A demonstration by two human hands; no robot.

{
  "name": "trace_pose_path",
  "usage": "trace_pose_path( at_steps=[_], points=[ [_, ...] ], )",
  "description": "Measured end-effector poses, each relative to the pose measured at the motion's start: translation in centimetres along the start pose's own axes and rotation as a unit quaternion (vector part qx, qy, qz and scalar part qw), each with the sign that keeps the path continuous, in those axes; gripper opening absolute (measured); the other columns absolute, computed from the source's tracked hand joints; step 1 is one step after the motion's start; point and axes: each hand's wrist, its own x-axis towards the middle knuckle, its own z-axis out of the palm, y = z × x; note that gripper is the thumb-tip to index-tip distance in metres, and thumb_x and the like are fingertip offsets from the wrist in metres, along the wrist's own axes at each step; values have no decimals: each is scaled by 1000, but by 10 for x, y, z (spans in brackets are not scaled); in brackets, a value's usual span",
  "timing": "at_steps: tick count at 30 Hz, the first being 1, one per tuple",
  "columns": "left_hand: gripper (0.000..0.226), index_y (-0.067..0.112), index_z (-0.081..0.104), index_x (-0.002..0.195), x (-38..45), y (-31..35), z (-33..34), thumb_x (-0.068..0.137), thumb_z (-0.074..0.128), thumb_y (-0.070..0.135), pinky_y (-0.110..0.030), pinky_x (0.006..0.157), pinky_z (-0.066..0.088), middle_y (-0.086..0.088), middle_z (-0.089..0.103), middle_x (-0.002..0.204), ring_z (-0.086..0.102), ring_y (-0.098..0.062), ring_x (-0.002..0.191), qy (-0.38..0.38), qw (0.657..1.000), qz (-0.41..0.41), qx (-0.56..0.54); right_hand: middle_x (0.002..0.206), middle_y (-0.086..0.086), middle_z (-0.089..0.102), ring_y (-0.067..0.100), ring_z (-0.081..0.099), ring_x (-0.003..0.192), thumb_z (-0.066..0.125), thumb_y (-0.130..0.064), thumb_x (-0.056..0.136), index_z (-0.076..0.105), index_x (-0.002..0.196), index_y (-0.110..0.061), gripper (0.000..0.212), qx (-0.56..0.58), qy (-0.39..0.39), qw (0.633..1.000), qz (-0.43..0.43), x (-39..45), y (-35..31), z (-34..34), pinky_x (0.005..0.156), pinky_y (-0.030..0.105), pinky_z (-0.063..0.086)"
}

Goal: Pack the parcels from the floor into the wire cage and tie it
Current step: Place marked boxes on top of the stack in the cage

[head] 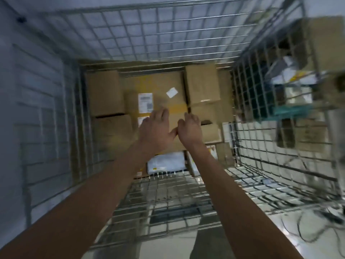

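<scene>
Cardboard, stiff and probably weighty, the large parcel (164, 101) lying among others in the wire cage (168, 34) is pressed by the flat-fingered left hand (155, 126) and loosely curled right hand (190, 128), nothing being held; its edges are judged best for lifting.

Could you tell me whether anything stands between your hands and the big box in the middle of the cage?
Nothing visible does. The left hand and right hand reach down through the wire cage's open top, right over the large cardboard box; blur hides whether they touch it.
</scene>
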Motion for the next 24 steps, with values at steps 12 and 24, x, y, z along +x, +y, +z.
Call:
trace_pose_path(
  at_steps=[12,24],
  points=[
    [79,8,13,163,-28,518,-28,96,51,25,-49,126,19,-11,6,172,2,-30,159,174,930,319,58,156,6,42,30,23,154,24,-27,109,38,154,-12,49,-235,239,941,42,-121,319,-389,126,43,12],
    [79,17,13,164,44,683,108,103,33,62,-46,127,19,-2,4,173,6,-24,159,-56,964,247,81,163,13,33,33,19,155,58,-35,97,32,156,-14,68,-112,144,963,200,-188,528,-449,124,44,18]
  ],
)
